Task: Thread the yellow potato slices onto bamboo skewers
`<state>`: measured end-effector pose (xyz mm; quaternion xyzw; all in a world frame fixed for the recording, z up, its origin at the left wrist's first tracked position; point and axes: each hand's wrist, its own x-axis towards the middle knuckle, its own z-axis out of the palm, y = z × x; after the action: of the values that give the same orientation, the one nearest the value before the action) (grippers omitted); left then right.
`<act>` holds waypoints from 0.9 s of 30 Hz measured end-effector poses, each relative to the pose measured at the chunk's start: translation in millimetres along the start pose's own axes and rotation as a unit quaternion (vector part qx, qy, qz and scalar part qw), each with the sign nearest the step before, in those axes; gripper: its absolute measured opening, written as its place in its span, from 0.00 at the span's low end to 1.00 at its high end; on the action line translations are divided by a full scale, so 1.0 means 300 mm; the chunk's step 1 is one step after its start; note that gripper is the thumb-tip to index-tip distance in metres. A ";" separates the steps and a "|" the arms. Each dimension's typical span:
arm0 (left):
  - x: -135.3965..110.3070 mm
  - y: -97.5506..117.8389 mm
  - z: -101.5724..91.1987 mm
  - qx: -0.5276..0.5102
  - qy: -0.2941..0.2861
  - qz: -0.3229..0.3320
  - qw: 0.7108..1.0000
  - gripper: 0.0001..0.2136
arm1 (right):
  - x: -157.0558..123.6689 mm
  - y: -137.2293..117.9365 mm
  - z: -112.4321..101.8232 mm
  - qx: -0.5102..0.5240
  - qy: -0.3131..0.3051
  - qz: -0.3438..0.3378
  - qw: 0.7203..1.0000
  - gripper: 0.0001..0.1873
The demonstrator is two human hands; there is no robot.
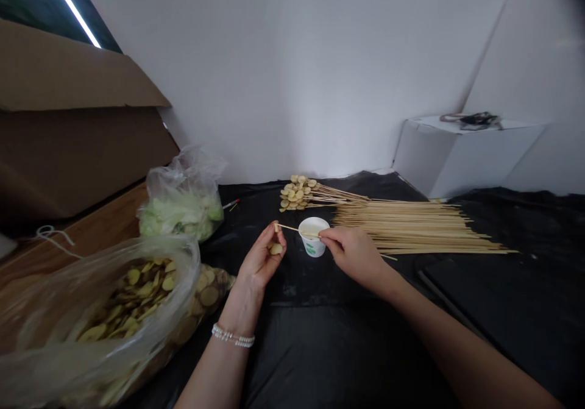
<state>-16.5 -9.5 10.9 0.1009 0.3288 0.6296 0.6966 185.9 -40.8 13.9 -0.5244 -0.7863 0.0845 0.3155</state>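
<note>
My left hand (264, 258) is closed around yellow potato slices (276, 248), pinching one at its fingertips against the tip of a thin bamboo skewer (292, 228). My right hand (353, 250) pinches the other end of that skewer, just right of a small white paper cup (313, 238) that stands on the black sheet (320, 336). The skewer passes over the cup's rim. Behind the cup lie finished skewers loaded with potato slices (298, 192), and a wide pile of bare skewers (411, 225).
A clear plastic bag of potato slices (128, 299) lies at the near left. Behind it sits a bag of green leaves (183, 208). A brown cardboard box (68, 128) stands at far left, a white box (457, 153) at back right.
</note>
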 end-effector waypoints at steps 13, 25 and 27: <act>-0.002 0.011 0.003 -0.022 0.023 -0.005 0.999 0.07 | -0.008 -0.008 0.001 -0.070 0.018 0.005 0.997 0.14; 0.006 0.011 -0.007 0.002 0.011 0.013 1.000 0.08 | -0.013 -0.009 0.006 -0.096 0.016 -0.003 0.995 0.14; 0.010 0.011 -0.011 0.020 0.011 0.029 0.999 0.08 | -0.016 -0.014 0.004 -0.115 0.019 -0.003 0.993 0.14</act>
<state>-21.0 -7.0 9.1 0.1171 0.3459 0.6438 0.6725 183.3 -46.7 12.9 -0.5561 -0.7864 -0.0176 0.2683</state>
